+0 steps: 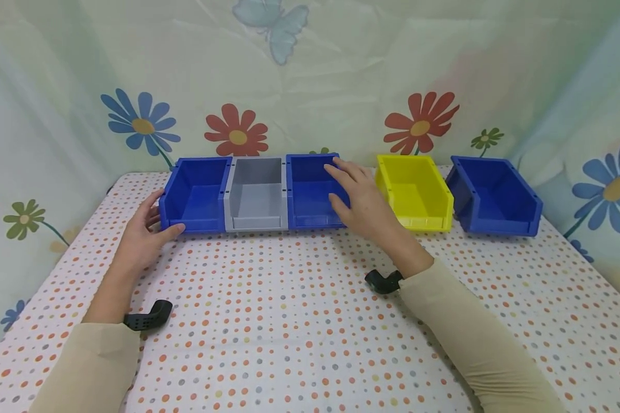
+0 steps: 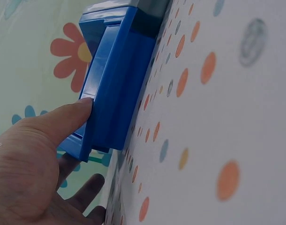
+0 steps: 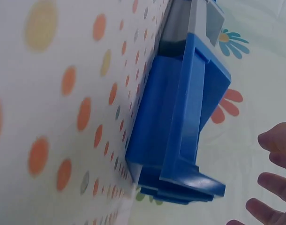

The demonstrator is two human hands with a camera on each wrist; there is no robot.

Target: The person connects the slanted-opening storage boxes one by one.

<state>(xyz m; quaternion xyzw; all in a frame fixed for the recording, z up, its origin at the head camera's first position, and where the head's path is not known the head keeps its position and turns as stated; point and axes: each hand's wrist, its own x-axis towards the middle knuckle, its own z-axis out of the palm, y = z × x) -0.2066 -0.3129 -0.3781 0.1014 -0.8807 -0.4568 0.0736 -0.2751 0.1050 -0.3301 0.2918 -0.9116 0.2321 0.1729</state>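
Note:
At the left end of a row of plastic storage bins stands a blue bin [image 1: 201, 225]. My left hand [image 1: 139, 238] holds its front left corner, the thumb [image 2: 77, 115] on the front rim and a finger behind the side wall. A grey bin [image 1: 256, 223] sits directly beside it, followed by a second blue bin [image 1: 314, 220]. Over the right side of that second blue bin hovers my right hand [image 1: 367, 209], fingers spread and holding nothing. In the right wrist view its fingers [image 3: 274, 187] are apart from the bin.
To the right of a gap stand a yellow bin [image 1: 425, 223] and another blue bin [image 1: 503, 227], slightly turned. The table wears a dotted cloth [image 1: 268, 321]. Right behind the bins hangs a flowered curtain [image 1: 336, 74]. Black straps with camera mounts [image 1: 152, 315] sit on both wrists.

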